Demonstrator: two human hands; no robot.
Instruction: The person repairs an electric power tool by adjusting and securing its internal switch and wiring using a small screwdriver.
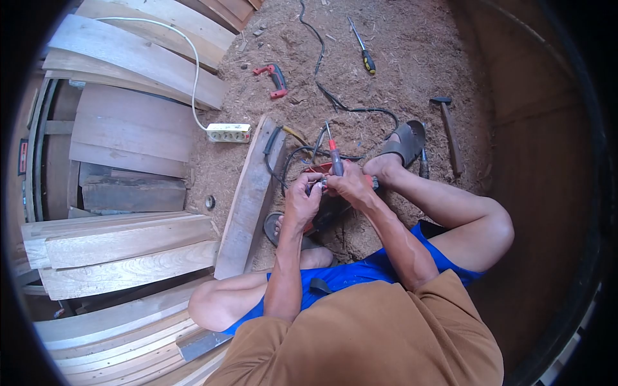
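Between my feet, my two hands nearly touch over a red and black power tool (328, 215), whose details are partly covered by my hands. My right hand (351, 183) is closed around a screwdriver (335, 157) with a red and dark handle, its shaft pointing away from me. The fingers of my left hand (304, 198) are pinched at small parts beside the tool; what they hold is too small to make out. Dark cable (283, 180) loops just beyond and left of my hands.
A wooden board (248, 199) lies left of my hands, near a white power strip (228, 132). Farther off are a red and black casing piece (275, 80) and another screwdriver (367, 58). A hammer (450, 138) lies right. Stacked planks (129, 251) fill the left side.
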